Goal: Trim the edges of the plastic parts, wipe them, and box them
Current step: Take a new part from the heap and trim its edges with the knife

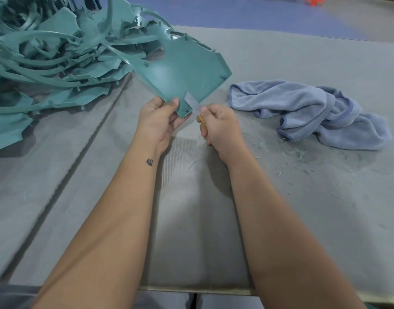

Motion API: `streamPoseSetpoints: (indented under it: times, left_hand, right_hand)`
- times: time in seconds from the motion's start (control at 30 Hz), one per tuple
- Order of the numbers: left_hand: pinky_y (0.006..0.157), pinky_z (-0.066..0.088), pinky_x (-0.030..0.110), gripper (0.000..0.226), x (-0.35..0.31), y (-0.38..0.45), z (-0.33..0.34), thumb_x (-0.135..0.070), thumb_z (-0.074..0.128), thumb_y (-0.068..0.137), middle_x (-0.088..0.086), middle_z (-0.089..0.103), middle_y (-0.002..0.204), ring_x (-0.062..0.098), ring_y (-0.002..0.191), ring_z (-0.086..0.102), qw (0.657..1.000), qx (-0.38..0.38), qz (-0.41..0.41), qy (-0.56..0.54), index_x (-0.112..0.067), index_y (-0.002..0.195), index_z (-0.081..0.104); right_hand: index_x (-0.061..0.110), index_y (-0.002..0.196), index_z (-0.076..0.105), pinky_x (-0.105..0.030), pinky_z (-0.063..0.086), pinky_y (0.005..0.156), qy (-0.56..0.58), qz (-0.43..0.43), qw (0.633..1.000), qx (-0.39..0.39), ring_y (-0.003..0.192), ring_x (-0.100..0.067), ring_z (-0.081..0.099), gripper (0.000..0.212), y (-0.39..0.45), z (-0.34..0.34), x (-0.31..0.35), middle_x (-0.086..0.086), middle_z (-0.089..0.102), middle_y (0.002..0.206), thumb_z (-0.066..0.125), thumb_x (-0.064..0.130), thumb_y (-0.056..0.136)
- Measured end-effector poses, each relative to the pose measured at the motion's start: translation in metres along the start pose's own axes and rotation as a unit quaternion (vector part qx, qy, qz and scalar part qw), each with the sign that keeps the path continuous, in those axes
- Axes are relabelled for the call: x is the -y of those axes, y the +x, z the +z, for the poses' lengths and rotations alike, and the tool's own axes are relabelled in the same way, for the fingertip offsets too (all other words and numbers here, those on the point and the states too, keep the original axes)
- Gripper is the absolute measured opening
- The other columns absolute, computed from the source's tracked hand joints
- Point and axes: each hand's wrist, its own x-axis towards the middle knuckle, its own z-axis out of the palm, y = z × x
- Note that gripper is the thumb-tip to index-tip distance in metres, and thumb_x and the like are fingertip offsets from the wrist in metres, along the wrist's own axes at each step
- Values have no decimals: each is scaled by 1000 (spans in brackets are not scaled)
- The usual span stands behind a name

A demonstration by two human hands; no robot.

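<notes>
Table: the gray table (pixel 303 197) has a soft mat on top, and everything sits on it.
Pile: a big heap of green plastic parts (pixel 47 59) lies on the far left of the table.
Cloth: a crumpled blue cloth (pixel 314 112) lies on the table, to the right of the hands.
Green part: one flat green plastic part (pixel 182 70) is held up above the table, between the pile and the cloth, just past both hands.
Left hand: the left hand (pixel 157 123) pinches the near corner of the green part, thumb on top.
Right hand: the right hand (pixel 220 128) is curled around a small knife (pixel 197 108), with its blade touching the part's near edge.
Shavings: thin green shavings (pixel 298 152) lie on the table near the cloth.
</notes>
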Motion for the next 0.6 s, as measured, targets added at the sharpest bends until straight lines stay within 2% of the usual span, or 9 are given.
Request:
streamPoseSetpoints:
  times: [0.17, 0.27, 0.37, 0.47, 0.6]
  left_hand:
    - [72, 60, 30, 16, -2, 0, -3, 2, 49, 97, 2, 75, 84, 18, 80, 73, 1000, -8, 10, 1, -5, 103, 62]
    - [69, 60, 30, 16, -4, -1, -6, 3, 50, 97, 3, 76, 84, 19, 80, 73, 1000, -17, 0, 3, -3, 103, 63]
    - [63, 59, 28, 13, -5, 0, -5, 2, 50, 97, 8, 75, 84, 21, 76, 74, 999, -37, -17, -11, -1, 101, 62]
    - [60, 57, 25, 9, -4, 0, 3, -1, 53, 96, 9, 74, 84, 21, 74, 73, 999, -39, -23, -10, -3, 99, 62]
    - [55, 56, 22, 9, -1, -1, 14, -4, 52, 96, 6, 74, 75, 16, 68, 72, 997, -37, -50, -34, -4, 100, 60]
  right_hand:
    - [14, 68, 50, -19, 26, 37, 126, 33, 989, -70, 36, -4, 32, 36, 6, -3, -1, 4, 41, 46, 43, 20, 102]
    - [13, 70, 51, -17, 25, 37, 250, 61, 959, -117, 37, -4, 31, 35, 11, -9, -3, 8, 40, 43, 43, 20, 103]
    - [12, 74, 53, -19, 28, 40, 329, 77, 929, -152, 42, -6, 35, 31, 12, -13, -4, 6, 45, 47, 43, 21, 103]
    - [13, 74, 55, -20, 29, 42, 360, 55, 924, -117, 43, -9, 38, 29, 8, -18, -2, 3, 50, 49, 46, 22, 101]
    - [15, 68, 60, -23, 29, 44, 243, -21, 970, 14, 45, -14, 40, 28, 0, -16, 2, -4, 53, 56, 54, 25, 94]
